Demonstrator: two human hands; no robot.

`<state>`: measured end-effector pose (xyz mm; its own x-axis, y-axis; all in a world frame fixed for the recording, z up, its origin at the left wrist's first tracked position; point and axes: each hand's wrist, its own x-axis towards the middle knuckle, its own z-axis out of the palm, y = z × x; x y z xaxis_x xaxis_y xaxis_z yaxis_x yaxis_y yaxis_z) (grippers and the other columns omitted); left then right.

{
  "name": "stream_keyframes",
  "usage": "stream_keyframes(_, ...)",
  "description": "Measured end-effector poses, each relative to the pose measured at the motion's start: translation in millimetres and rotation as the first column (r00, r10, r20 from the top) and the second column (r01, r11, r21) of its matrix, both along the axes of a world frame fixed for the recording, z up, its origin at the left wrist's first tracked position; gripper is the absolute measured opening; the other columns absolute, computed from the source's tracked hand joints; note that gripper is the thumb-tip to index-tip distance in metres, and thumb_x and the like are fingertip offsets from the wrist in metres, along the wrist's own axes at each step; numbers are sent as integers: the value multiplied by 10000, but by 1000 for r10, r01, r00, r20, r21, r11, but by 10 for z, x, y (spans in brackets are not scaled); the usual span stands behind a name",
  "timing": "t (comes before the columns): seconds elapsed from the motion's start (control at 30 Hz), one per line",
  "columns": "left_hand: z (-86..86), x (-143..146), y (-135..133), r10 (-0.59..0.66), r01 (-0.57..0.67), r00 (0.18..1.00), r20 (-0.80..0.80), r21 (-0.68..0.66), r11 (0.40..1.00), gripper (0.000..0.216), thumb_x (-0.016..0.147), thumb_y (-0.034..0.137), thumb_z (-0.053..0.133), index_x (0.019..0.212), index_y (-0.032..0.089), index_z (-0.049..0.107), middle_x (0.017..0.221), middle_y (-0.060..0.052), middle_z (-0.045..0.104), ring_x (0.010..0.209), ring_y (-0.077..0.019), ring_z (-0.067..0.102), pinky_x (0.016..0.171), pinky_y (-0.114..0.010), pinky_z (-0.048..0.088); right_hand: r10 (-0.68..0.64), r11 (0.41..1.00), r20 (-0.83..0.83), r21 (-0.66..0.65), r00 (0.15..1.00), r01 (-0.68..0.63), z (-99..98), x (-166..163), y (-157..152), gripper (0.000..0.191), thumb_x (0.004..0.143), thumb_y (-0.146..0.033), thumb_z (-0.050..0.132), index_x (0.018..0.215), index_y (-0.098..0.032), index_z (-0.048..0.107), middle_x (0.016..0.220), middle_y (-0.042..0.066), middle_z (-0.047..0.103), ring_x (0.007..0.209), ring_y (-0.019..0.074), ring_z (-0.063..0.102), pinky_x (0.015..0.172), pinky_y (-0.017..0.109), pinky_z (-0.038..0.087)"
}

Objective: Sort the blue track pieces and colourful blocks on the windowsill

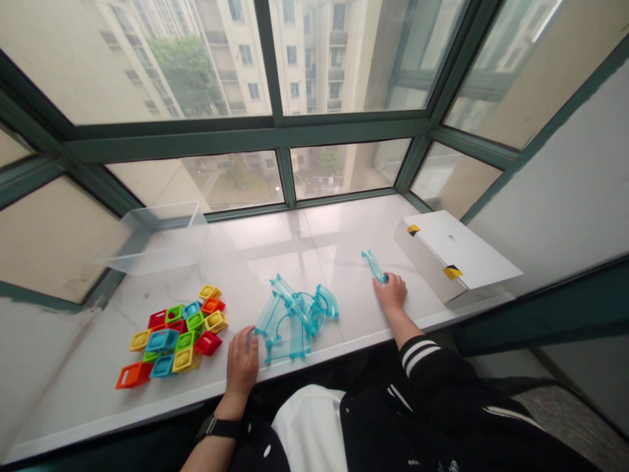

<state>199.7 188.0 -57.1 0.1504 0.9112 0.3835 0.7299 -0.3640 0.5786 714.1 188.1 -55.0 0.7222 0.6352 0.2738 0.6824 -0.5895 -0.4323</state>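
My left hand (pixel 242 362) rests on the white sill with its fingers curled, touching the left edge of a pile of clear blue curved track pieces (pixel 293 316). My right hand (pixel 392 292) reaches forward on the sill, its fingers closed on the near end of a single clear blue track piece (pixel 374 265). A cluster of several coloured square frame blocks (pixel 175 334) in red, yellow, green, blue and orange lies to the left of my left hand.
A clear plastic tub (pixel 157 237) stands at the back left of the sill (pixel 275 249). A white box (pixel 455 254) with yellow-black tape lies at the right. Window panes enclose the sill on three sides.
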Motion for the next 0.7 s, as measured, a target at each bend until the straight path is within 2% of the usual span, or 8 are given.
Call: stream_keyframes(0.7,52,24,-2,4,-4,1000,5,11,1000,347,1059,413,401,1286,237,596,1261,-120,677,1207,-297,620,1083,-507,491,-8,1000,12,7,1000,8,-3,-12,-6,400,877,-425,731,1186,-173,694,1168,149,685,1058,308,574,874,372,394)
